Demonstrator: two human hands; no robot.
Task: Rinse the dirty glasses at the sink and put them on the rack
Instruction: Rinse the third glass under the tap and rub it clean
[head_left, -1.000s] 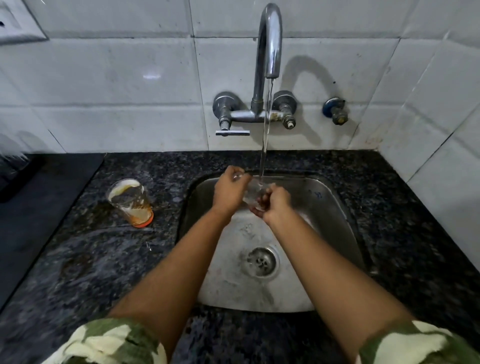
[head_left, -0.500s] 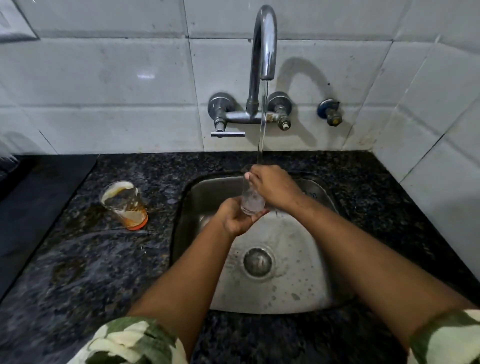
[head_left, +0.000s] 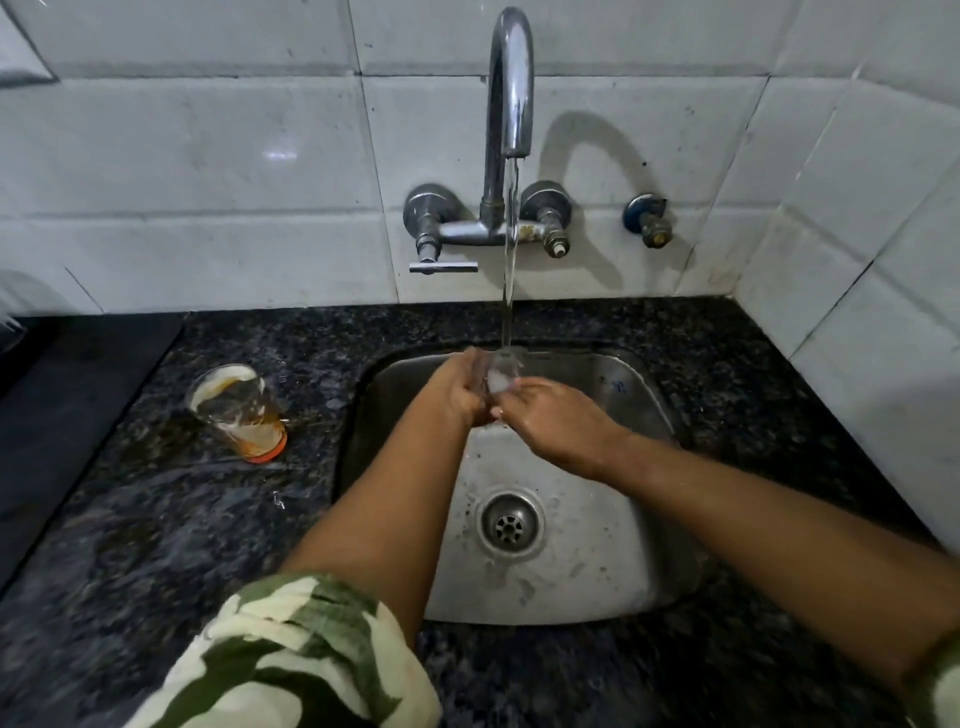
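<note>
The hands have swapped places around the clear glass (head_left: 500, 375): left hand (head_left: 460, 392) up, right hand (head_left: 558, 423) lowered.
Both grip it at frame centre under the tap's (head_left: 511, 83) stream, over the sink (head_left: 639, 395); the dirty glass (head_left: 236, 410) stands unmoved on the counter (head_left: 156, 519), centre-left.

Dirty glass (head_left: 239, 413) blocks counter (head_left: 156, 519) left; sink (head_left: 597, 561) open.

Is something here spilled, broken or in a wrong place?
Nothing looks broken. The dirty glass on the counter stands upright with orange residue inside. Both hands hold the other glass under the tap's stream, over the sink.
</note>
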